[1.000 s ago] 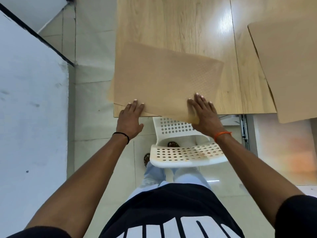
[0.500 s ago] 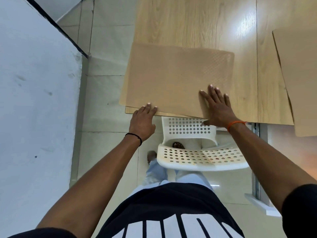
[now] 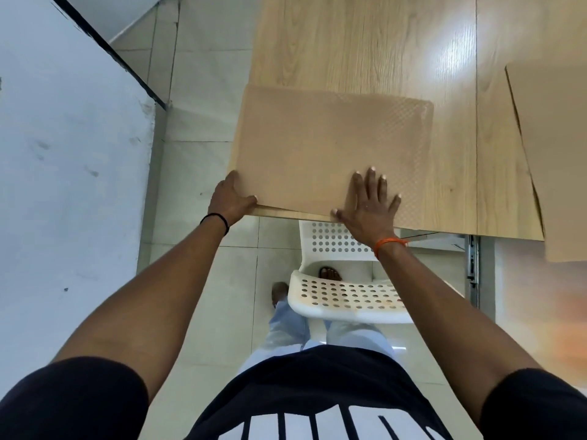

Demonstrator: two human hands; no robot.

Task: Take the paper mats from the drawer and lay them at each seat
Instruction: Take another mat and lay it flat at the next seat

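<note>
A tan embossed paper mat [image 3: 320, 147] lies flat on the near left corner of the light wooden table [image 3: 365, 49], squared to the table's edges. My left hand [image 3: 229, 201] curls around the mat's near left corner at the table corner, thumb on top. My right hand [image 3: 370, 206] rests flat on the mat near its front edge, fingers spread. A second tan mat [image 3: 556, 147] lies on the table at the right and overhangs the front edge.
A white perforated chair [image 3: 346, 296] stands tucked under the table in front of me. A pale wall [image 3: 63, 169] runs along the left over the tiled floor. A metal drawer rail [image 3: 473, 268] shows below the table at the right.
The mat has turned from skewed to square with the table's edges and slid further on. My left hand moved to grip the corner; my right hand stayed flat on it.
</note>
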